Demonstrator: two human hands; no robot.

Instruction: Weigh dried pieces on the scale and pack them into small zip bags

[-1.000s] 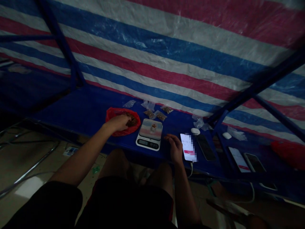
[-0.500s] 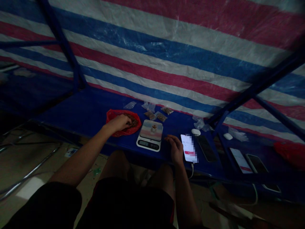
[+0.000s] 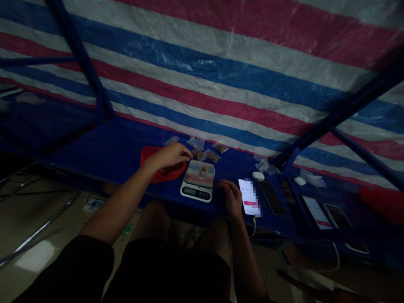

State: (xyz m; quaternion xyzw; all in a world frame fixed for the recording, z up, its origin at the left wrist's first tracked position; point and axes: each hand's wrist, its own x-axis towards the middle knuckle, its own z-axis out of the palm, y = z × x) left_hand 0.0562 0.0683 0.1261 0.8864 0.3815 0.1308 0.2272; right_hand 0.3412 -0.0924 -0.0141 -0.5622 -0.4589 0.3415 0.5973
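My left hand hovers over the right side of a red plastic bag that lies spread open with small brown pieces in it. Its thumb and fingertips are pinched together near the scale; what they hold is too small to make out. On the white digital scale stands a small pale cup with brown bits in it. To the right of the scale rests my right hand, its fingers curled and closed, and I cannot make out whether anything is in them.
Behind the scale lie small clear packets of brown pieces and several clear bags. A lit phone with a cable, a dark phone and a white case are on the right. Blue metal bars frame the striped sheet.
My left hand has lifted out of the brown pieces in the red bag and moved right, toward the scale. My right hand stays beside the scale.
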